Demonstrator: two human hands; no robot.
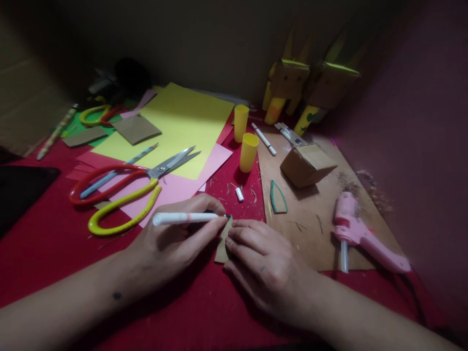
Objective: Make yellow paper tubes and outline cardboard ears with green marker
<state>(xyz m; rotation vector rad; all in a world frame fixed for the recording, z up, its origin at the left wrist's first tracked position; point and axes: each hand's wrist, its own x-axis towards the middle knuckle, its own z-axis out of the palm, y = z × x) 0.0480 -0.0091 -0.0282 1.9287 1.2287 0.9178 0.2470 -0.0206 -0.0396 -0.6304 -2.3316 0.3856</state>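
Note:
My left hand grips a white marker, its tip touching the top edge of a small brown cardboard piece on the red cloth. My right hand lies flat on that piece, fingers pressing it down and hiding most of it. A white marker cap lies just beyond the hands. A second cardboard piece with a green-coloured edge rests on the brown board to the right.
Large red-and-yellow scissors lie on pink and yellow paper at left. Two yellow cups stand ahead. A cardboard box, markers and a pink glue gun sit on the board. Cardboard figures stand at the back.

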